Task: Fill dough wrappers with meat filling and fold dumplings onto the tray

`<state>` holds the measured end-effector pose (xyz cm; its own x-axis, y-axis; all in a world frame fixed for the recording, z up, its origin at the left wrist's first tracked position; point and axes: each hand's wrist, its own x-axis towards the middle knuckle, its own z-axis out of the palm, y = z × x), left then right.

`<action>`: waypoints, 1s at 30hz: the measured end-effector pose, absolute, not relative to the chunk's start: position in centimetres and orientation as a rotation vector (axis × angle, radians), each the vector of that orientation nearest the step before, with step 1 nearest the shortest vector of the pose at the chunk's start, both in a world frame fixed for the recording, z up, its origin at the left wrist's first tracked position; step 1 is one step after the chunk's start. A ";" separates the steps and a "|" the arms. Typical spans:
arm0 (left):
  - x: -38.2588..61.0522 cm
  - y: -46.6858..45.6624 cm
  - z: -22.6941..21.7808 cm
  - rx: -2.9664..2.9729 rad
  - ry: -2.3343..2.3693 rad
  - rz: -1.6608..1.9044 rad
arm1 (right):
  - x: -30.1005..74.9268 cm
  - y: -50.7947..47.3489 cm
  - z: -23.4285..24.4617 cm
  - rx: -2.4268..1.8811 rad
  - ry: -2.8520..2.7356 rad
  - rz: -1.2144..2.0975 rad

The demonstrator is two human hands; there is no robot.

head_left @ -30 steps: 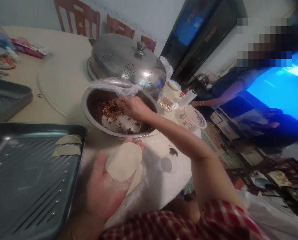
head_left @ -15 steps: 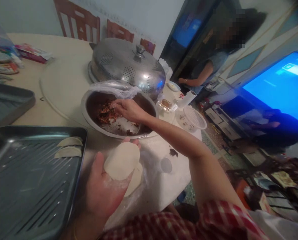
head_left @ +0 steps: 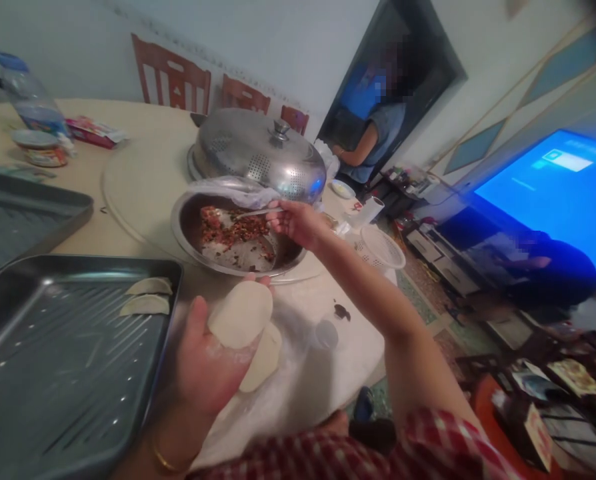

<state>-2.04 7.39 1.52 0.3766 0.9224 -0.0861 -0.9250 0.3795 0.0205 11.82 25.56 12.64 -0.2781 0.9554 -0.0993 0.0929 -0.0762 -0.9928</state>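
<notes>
A round dumpling wrapper [head_left: 242,313] lies across the palm and fingers of my left hand [head_left: 211,370], thumb raised at its side. More wrappers [head_left: 263,360] rest on the table just behind that hand. My right hand [head_left: 298,223] is closed on the thin handle of a spoon [head_left: 255,213], over the right side of a steel bowl [head_left: 181,237]. The spoon's far end reaches into the chopped reddish filling [head_left: 218,230], so its tip is hard to make out. Two folded dumplings [head_left: 147,305] sit in the dark ridged tray [head_left: 68,360] at left.
Behind the bowl stands a large perforated steel lid [head_left: 258,157], with clear plastic film [head_left: 233,190] between. A white basket [head_left: 381,247] and a paper roll [head_left: 371,210] are at right. Another tray [head_left: 23,213] and a bottle [head_left: 33,97] stand at left. Two people are farther off.
My right hand has moved from the filling to the bowl's right side, and the spoon's handle now shows. My left hand keeps the wrapper. The camera view has tilted up slightly.
</notes>
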 end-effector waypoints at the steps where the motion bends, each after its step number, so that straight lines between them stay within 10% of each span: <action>1: -2.0 7.4 1.5 -0.045 0.080 1.178 | 12.8 24.4 13.1 -1.159 -1.372 1.489; 12: -0.9 7.4 4.1 -0.129 0.280 1.355 | 19.7 11.7 11.4 -0.937 -1.656 1.148; 30: -0.7 7.7 3.5 -0.168 0.428 1.225 | 18.4 7.1 14.5 -0.205 -2.829 -0.430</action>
